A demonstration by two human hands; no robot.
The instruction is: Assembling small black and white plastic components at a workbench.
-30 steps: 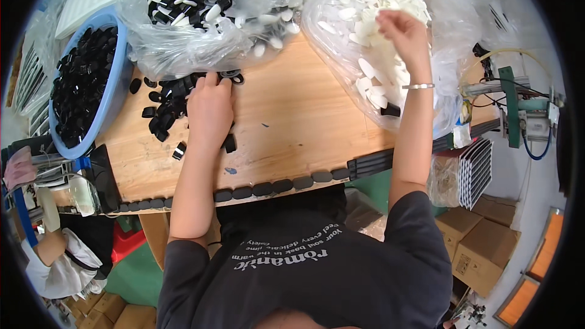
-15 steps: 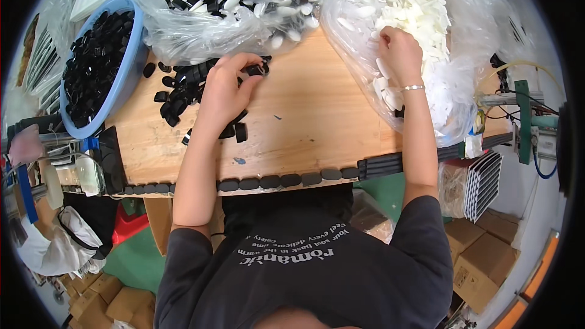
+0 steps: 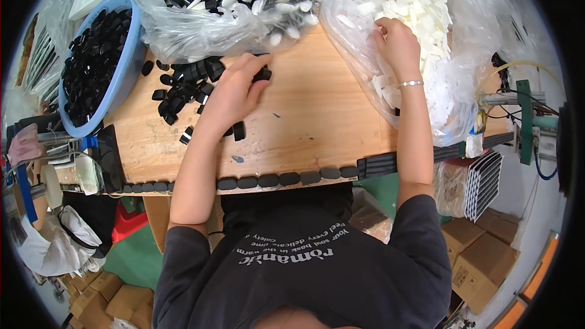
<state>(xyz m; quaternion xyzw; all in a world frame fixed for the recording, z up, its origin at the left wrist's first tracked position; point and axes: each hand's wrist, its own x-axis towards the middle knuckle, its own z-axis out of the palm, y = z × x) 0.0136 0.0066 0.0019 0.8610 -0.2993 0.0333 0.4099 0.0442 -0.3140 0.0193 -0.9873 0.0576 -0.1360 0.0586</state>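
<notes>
My left hand (image 3: 234, 92) is over the wooden table, its thumb and fingers closed on a small black oval piece (image 3: 263, 75). Beside and partly under that hand lies a loose pile of similar black pieces (image 3: 177, 88). My right hand (image 3: 399, 47) reaches into an opened clear plastic bag (image 3: 350, 42) of flat white oval pieces (image 3: 426, 15). Its fingertips are pinched together at the left side of the white heap, and what they hold, if anything, is too small to make out.
A blue basin (image 3: 137, 36) full of black pieces stands at the left. Behind my left hand sits a plastic bag (image 3: 183, 30) with mixed black and white pieces. Black oval pads (image 3: 268, 180) line the near edge of the wooden table (image 3: 317, 116).
My right hand has shifted slightly up and left within the bag of white pieces. My left hand has turned a little, still with the black piece in its fingers.
</notes>
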